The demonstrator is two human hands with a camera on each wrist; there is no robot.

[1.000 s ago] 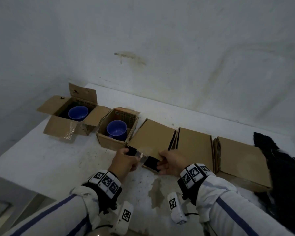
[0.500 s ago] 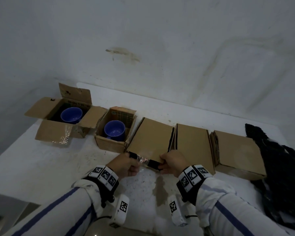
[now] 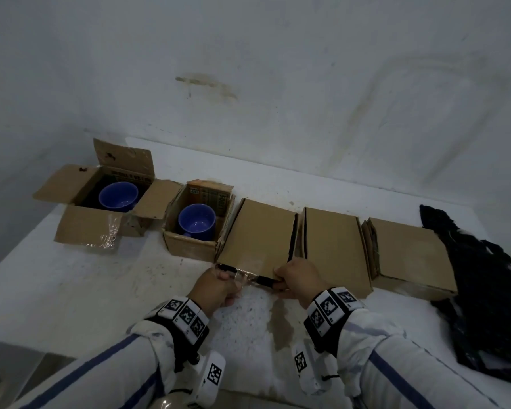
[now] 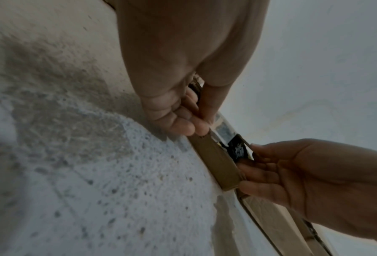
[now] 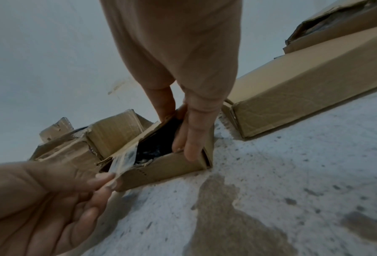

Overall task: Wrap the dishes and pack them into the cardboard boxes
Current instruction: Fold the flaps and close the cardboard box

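Observation:
The third cardboard box (image 3: pixel 257 234) in the row has its lid almost down, with a thin dark gap at the front. My left hand (image 3: pixel 229 280) pinches a strip of clear tape (image 3: pixel 245 274) stuck to the lid's front edge. The wrist views show the tape (image 5: pixel 124 161) between that hand's fingertips (image 4: pixel 196 128). My right hand (image 3: pixel 278 277) grips the lid's front right corner, with a finger lying on the front wall (image 5: pixel 161 169). Something dark (image 5: pixel 157 147) lies inside. A blue bowl (image 3: pixel 118 196) and a blue cup (image 3: pixel 196 221) sit unwrapped in two open boxes to the left.
Two closed cardboard boxes (image 3: pixel 334 246) (image 3: pixel 410 255) stand right of the third one. A black heap (image 3: pixel 478 290) lies at the far right. The white speckled table (image 3: pixel 71 290) meets a wall close behind the boxes. A dark stain (image 3: pixel 281 323) marks the table between my wrists.
The lid of the third box has come down and the dark gap at its front has narrowed. Both hands stay at its front edge.

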